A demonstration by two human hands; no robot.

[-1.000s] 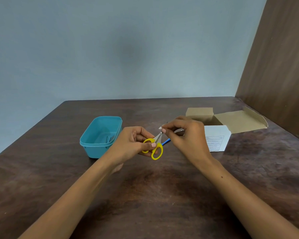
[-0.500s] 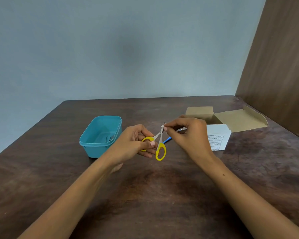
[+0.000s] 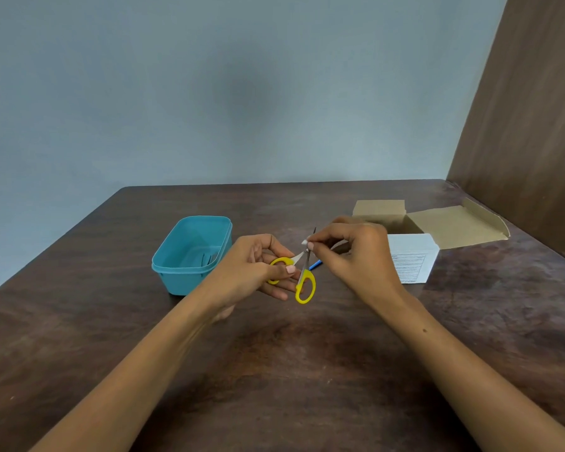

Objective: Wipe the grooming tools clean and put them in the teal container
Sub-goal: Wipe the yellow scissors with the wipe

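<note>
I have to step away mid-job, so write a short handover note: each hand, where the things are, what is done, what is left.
Left hand holds the yellow-handled scissors by one loop, blades apart.
Right hand pinches a small white wipe against a blade.
Teal container stands on the table to the left; something dark lies inside, too small to tell.
A blue-handled tool lies behind the scissors, mostly hidden.
Left: finish wiping, put the scissors in, then the blue tool.
</note>
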